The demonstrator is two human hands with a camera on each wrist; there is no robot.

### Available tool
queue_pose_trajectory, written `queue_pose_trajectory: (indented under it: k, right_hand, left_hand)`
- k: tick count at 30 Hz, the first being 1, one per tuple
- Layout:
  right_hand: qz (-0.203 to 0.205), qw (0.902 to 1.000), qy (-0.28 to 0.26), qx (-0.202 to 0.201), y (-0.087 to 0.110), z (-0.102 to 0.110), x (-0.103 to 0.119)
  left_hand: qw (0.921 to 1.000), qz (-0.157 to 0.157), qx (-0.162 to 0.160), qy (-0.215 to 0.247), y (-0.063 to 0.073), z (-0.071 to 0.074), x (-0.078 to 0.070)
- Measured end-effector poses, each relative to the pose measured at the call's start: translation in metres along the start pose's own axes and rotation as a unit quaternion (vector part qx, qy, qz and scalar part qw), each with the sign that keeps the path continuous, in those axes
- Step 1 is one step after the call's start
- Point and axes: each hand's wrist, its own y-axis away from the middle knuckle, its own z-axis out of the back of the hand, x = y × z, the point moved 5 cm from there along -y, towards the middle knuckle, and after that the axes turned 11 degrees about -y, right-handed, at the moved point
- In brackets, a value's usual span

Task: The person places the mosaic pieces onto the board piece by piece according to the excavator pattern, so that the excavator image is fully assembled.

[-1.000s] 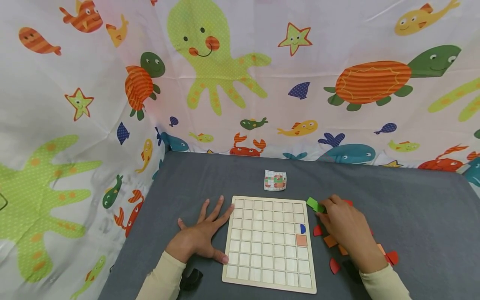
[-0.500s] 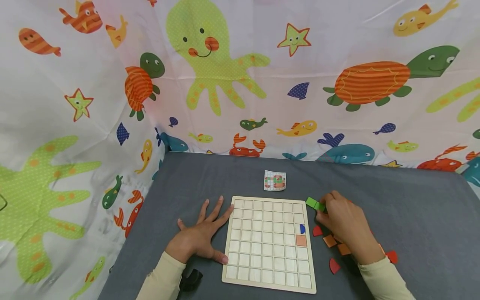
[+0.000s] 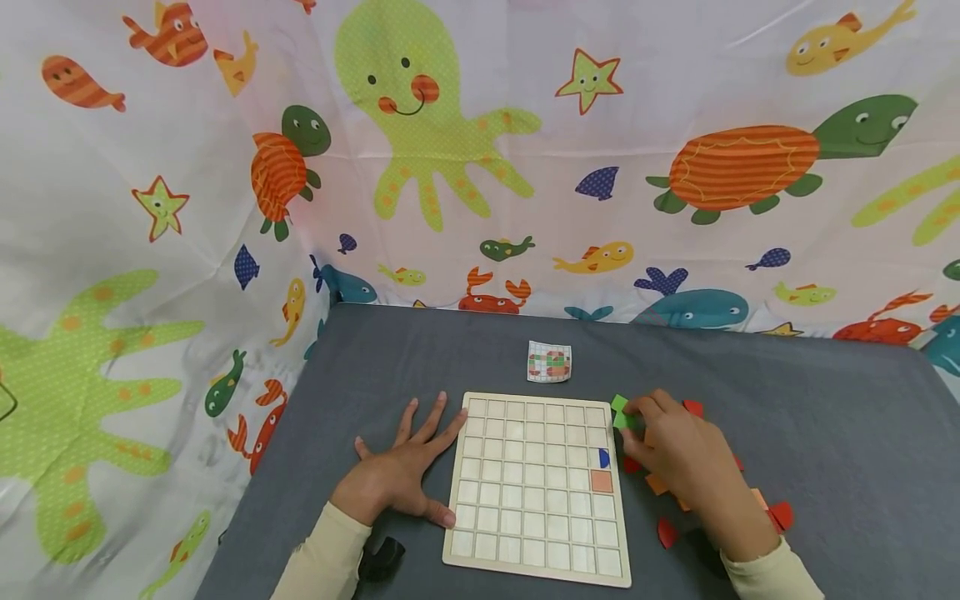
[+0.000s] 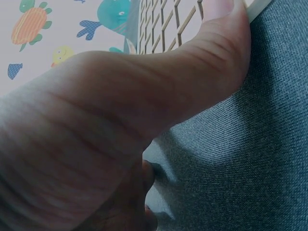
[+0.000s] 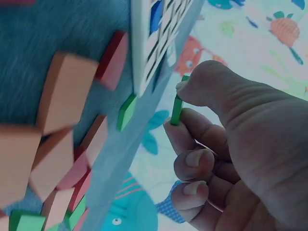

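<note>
A pale wooden grid board (image 3: 537, 527) lies on the grey cloth. In its rightmost column are a blue half-round piece (image 3: 603, 458) and a salmon square (image 3: 602, 481). My left hand (image 3: 401, 479) rests with spread fingers at the board's left edge; in the left wrist view the thumb (image 4: 216, 53) lies over the rim. Off the board's upper right corner, my right hand (image 3: 678, 454) pinches a small green square tile (image 5: 177, 106) between thumb and fingertips. Another green tile (image 5: 127, 112) lies on the cloth close to the board's corner.
Right of the board lie loose orange tiles (image 5: 67, 91) and red rounded pieces (image 3: 667, 533), several partly hidden under my right hand. A small printed pattern card (image 3: 549, 362) lies behind the board. A black object (image 3: 382, 559) sits by my left wrist. A sea-animal curtain (image 3: 450, 167) hangs behind.
My right hand has shifted slightly left toward the board's corner with the green tile, uncovering a red piece behind it. My left hand has stayed still.
</note>
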Motion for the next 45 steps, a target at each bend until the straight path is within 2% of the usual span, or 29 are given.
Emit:
queue_pose_trajectory:
  k: [5,10,13,26,35,45]
  right_hand:
    - [0.031,0.9995,0.005,-0.007,0.003,-0.001,0.017]
    - [0.080,0.9966,-0.001,-0.019,0.006,-0.007,0.031]
    - [0.098,0.9951,-0.005,-0.012,0.008,-0.013,0.036]
    - [0.087,0.9952,-0.010,0.045,0.011,-0.034,0.042]
    - [0.110,0.9925,-0.001,0.053,0.010,-0.038,0.043]
    - [0.113,0.9918,0.000,0.058,0.009,-0.039,0.045]
  left_hand:
    - [1.0000,-0.001,0.000,0.000,0.000,0.000,0.000]
    - [1.0000,-0.004,-0.001,0.001,0.000,0.002,-0.001]
    - [1.0000,-0.005,-0.002,0.000,0.000,0.002,-0.001]
    - [1.0000,0.000,0.003,-0.001,0.000,0.000,-0.001]
    - [1.0000,0.001,0.000,-0.004,0.000,0.000,0.000]
    - [1.0000,0.005,0.001,-0.007,0.000,-0.002,0.000]
